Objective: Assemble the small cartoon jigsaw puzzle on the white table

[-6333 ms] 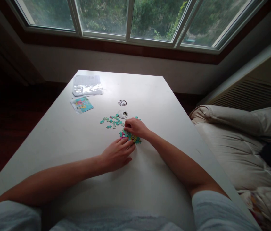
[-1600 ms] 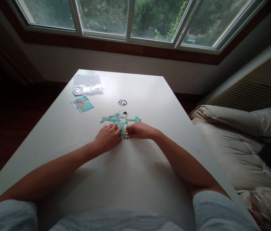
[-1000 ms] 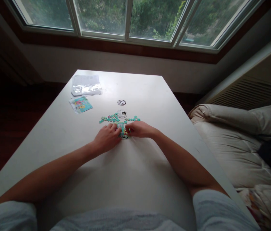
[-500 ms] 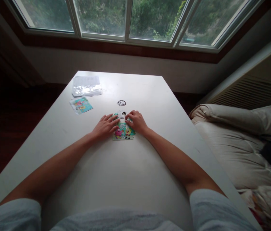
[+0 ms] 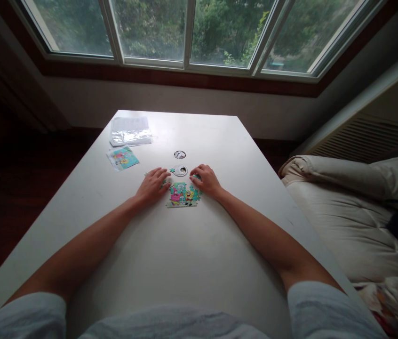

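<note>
A partly joined cartoon jigsaw puzzle (image 5: pixel 181 197) lies flat on the white table, its upper edge uneven. Resting palm down at its upper left is my left hand (image 5: pixel 154 184), fingers stretched and apart, with bits of green pieces showing beside and under it. My right hand (image 5: pixel 206 180) is at the puzzle's upper right, thumb and fingers curled around a green puzzle piece (image 5: pixel 196 176). More loose green pieces (image 5: pixel 196 192) lie just below that hand. Between the hands, a small green piece (image 5: pixel 172 170) touches a round silvery ring-shaped object (image 5: pixel 180 171).
Farther back lies a dark-rimmed round object (image 5: pixel 179 154). A cartoon picture card (image 5: pixel 123 157) and a clear plastic packet with paper (image 5: pixel 131 131) sit at the table's (image 5: pixel 185 263) back left. A cushioned beige seat (image 5: pixel 333 212) stands to the right, below windows.
My hands have moved apart, uncovering the puzzle's top edge and the small piece by the ring. The view has shifted slightly.
</note>
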A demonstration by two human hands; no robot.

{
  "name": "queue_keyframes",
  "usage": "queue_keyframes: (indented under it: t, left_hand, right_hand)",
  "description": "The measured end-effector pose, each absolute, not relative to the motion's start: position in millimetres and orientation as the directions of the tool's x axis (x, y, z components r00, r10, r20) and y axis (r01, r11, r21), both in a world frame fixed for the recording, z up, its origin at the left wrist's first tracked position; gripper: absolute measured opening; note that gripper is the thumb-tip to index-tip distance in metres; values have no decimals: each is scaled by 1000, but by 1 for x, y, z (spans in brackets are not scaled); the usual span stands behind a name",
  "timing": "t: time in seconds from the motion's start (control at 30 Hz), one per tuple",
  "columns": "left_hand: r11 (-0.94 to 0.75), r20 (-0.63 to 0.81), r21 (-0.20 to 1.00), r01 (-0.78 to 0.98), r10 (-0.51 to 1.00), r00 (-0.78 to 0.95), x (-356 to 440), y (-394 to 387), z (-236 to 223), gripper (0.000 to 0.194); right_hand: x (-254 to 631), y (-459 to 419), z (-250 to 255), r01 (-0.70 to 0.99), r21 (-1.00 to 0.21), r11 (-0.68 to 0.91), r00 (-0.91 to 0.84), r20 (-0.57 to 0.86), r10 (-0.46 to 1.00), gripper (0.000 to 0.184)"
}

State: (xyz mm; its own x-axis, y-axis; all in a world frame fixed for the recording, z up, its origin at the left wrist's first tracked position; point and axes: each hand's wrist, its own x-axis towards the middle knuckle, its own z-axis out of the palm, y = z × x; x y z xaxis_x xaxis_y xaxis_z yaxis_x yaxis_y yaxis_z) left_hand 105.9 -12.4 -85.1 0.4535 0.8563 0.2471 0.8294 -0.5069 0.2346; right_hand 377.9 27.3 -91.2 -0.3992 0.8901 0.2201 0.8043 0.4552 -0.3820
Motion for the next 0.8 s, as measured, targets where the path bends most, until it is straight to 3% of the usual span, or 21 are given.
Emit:
queue_keyframes:
  t: [0.17,0.4,0.63,0.8]
  left_hand:
    - [-499,163,238,833,866,472,104,-7,-91,49]
    - [-495,154,379,781,867,475,87,14,-96,48]
    - [-543,215,293,787,840,499,91,18,-98,48]
    - [-567,244,244,786,821,517,89,31,-102,47]
  right_hand:
    - [386,19,-88,784,-370,498,-443,229,867,23]
    - [404,8,-97,699,-409,586,-483,334,809,24]
    - [403,5,-101,772,-225,594,-506,347,789,34]
    - [404,24,-101,781,-188,596,-529,309,790,36]
